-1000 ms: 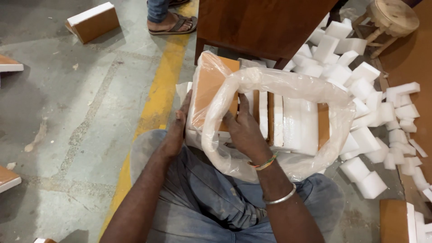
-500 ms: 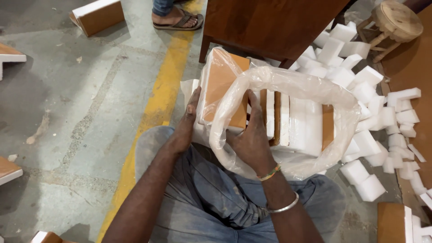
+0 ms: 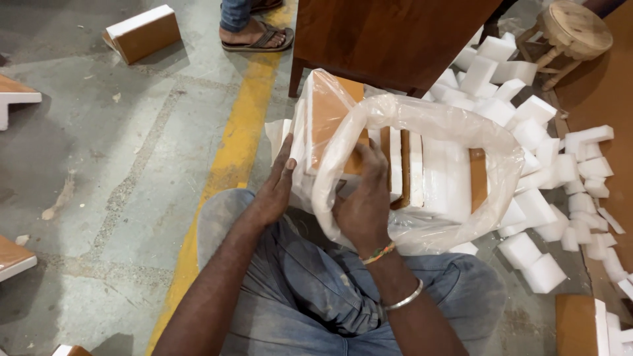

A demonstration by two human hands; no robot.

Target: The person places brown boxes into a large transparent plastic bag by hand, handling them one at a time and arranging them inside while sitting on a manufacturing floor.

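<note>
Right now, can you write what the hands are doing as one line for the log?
left hand: braces wrapped wooden piece | right hand: grips clear plastic bag rim | inside: foam-padded wooden pieces | nearby: white foam blocks

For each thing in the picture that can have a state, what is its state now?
Clear plastic bag: mouth open, partly drawn over the pieces.
Wood and foam pieces: standing side by side inside the bag.
Wrapped wooden piece: tilted, covered with plastic.
Left hand: pressed flat against the bag's side.
Right hand: gripping the bag's rim.
Loose foam blocks: scattered on the floor.
Wooden stool: upright.
</note>
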